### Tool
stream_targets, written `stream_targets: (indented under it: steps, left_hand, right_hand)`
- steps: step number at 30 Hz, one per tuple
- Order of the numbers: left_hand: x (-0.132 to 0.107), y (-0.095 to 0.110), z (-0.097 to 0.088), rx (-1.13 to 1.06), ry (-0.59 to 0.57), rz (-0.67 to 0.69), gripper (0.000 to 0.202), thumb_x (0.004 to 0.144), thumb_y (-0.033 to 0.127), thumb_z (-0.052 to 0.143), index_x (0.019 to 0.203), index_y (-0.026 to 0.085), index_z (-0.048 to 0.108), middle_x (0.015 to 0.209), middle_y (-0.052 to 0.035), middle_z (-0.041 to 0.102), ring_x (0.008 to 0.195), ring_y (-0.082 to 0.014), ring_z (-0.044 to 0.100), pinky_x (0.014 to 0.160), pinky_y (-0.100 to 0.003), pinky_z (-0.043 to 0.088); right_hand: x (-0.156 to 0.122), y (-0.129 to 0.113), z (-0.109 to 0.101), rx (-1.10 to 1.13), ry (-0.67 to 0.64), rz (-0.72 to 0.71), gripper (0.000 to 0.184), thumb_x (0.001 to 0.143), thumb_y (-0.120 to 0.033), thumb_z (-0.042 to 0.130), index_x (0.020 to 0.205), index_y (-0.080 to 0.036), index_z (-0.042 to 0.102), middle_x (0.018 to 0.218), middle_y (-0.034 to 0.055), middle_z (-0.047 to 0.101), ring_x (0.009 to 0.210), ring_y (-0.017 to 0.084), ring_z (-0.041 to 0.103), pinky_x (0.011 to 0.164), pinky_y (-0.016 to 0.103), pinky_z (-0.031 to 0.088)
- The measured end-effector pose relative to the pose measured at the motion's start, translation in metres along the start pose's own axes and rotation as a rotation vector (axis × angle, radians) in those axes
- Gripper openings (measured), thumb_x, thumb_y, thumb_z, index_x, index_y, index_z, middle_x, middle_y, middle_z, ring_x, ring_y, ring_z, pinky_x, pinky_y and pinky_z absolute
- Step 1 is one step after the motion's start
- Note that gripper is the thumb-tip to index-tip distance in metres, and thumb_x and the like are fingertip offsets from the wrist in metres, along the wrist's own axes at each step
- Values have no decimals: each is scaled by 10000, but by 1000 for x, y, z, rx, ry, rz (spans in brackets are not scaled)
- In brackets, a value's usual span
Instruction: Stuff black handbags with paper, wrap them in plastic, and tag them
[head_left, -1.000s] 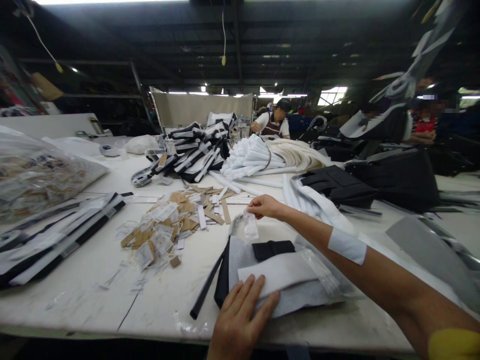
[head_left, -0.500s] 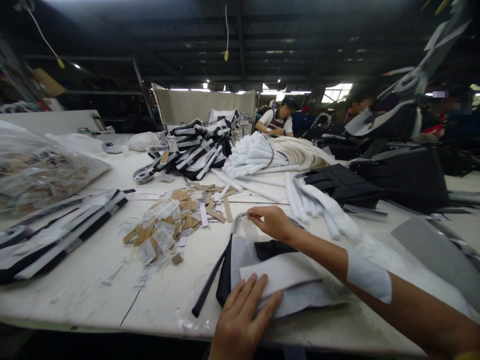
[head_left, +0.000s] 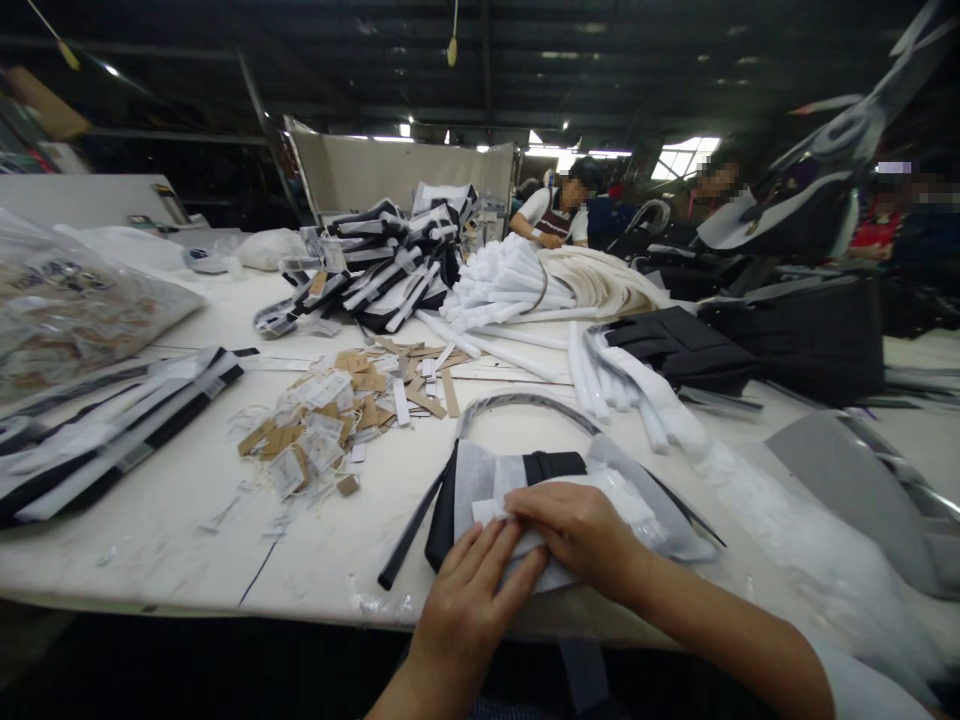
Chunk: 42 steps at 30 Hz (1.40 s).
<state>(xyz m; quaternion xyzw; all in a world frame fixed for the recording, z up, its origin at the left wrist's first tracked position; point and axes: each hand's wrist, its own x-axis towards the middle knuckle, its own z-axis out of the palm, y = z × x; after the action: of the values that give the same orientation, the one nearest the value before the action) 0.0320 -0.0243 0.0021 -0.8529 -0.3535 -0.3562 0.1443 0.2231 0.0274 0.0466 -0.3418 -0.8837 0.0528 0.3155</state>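
Observation:
A black handbag, partly covered in white wrapping sheets, lies at the table's front edge. Its handle, wrapped in clear film, arches behind it, and a dark strap end sticks out to the left. My left hand rests flat on the front of the wrapping with its fingers stretched out. Just beside it, my right hand has its fingertips together on the lower end of a pale translucent strip that runs down over the sheets. Its palm hides the middle of the wrapping.
Paper tags lie heaped left of the bag, near wrapped straps and a clear plastic bag. Behind are piled wrapped black bags and white foam tubes. Black bags lie right; a co-worker sits beyond.
My right hand has come down from beside the handle to the front of the wrapping, bringing the strip's end with it. The left hand stays on the wrapping. The view has tilted down slightly.

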Motion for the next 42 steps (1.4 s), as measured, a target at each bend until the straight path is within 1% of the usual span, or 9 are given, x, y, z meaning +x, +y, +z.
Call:
stream_targets:
  steps: [4,7,10,14,19,27,30,35,42]
  left_hand:
    - [-6,1,4,-60,37,-76,302,1004,140,405,1097,197,686,1235,-87,688,1194,-170,618,1056,-345,490]
    - [-10,0,5,-77,87,-97,267,985,114,421,1071,164,669,1156,-112,699,1152,-171,633,1032,-336,512]
    - [-13,-1,4,-87,90,-123,288,973,99,414,1152,137,636,1160,-130,682,1143,-184,634,989,-321,544]
    - [-11,-1,0,-99,47,-190,378,958,71,443,1304,159,570,1332,-156,595,1272,-200,559,1006,-303,530]
    - [-8,-3,-1,-116,-33,-89,427,997,131,395,1415,107,480,1390,-128,590,1375,-221,457,1105,-353,460]
    - [-11,-6,2,-111,-32,-28,396,1003,115,366,1360,73,531,1332,-121,637,1305,-210,530,1094,-368,464]
    - [-9,-7,1,-115,-36,-34,388,996,109,389,1353,68,535,1315,-128,646,1288,-211,545,1081,-370,477]
    - [-7,-7,0,-135,-56,-44,374,985,124,432,1337,88,549,1312,-130,646,1274,-217,558,1057,-387,505]
    - [-7,-12,-3,-162,-138,-36,416,966,204,520,1369,99,517,1349,-144,619,1295,-250,541,1064,-441,499]
  right_hand:
    - [-6,-4,1,33,60,-3,314,875,-46,460,1029,-191,692,962,61,767,872,183,728,808,296,591]
    - [-13,-4,3,24,82,-19,328,884,-46,465,1075,-198,685,1013,60,764,937,194,722,870,334,586]
    - [-18,-4,5,40,83,-70,321,909,-65,482,1131,-208,665,1055,65,758,981,187,716,917,349,578]
    - [-22,-9,3,37,86,-168,291,942,-75,472,1142,-187,650,1070,79,754,992,171,713,933,348,577]
    - [-30,-15,0,36,65,-220,325,942,-85,452,1197,-166,636,1114,109,738,1051,182,693,970,373,564]
    - [-44,-16,5,73,134,-239,349,935,-70,478,1247,-154,611,1139,118,731,1133,192,659,1017,414,532]
    - [-52,-20,3,92,141,-154,376,931,-120,557,1298,-196,584,1183,106,714,1145,200,653,1057,452,497]
    - [-61,-31,5,55,212,101,455,911,-239,652,1354,-241,551,1205,102,696,1139,239,648,1049,470,509]
    - [-55,-37,26,95,285,236,276,927,-196,623,1197,-250,640,1146,79,705,1101,226,646,1029,463,515]
